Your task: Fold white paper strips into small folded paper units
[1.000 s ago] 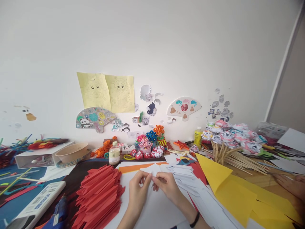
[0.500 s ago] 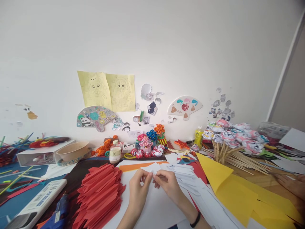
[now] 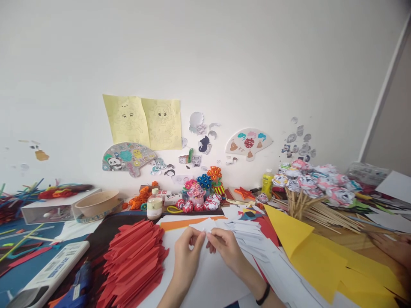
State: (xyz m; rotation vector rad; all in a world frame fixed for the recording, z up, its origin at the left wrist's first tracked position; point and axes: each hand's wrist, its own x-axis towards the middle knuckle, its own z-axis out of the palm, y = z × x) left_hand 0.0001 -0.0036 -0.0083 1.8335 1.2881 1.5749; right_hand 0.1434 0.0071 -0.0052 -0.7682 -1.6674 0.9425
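Observation:
My left hand (image 3: 188, 252) and my right hand (image 3: 226, 248) meet low in the middle of the view, fingertips pinched on a small white paper piece (image 3: 204, 225) held just above a white sheet (image 3: 212, 282). A black band is on my right wrist. A stack of red folded paper pieces (image 3: 133, 256) lies directly left of my left hand. A spread of white paper strips (image 3: 257, 244) lies to the right of my right hand.
Yellow paper sheets (image 3: 321, 256) cover the right side, with paper flowers on wooden sticks (image 3: 313, 188) behind. Another person's hand (image 3: 393, 248) rests at the far right. A glue gun (image 3: 77, 282), a white box (image 3: 48, 271), a bowl (image 3: 98, 203), a bottle (image 3: 154, 205) and paper crafts (image 3: 201, 194) stand around.
My hands stay pinched on the white paper piece with only tiny finger shifts. The view has barely moved.

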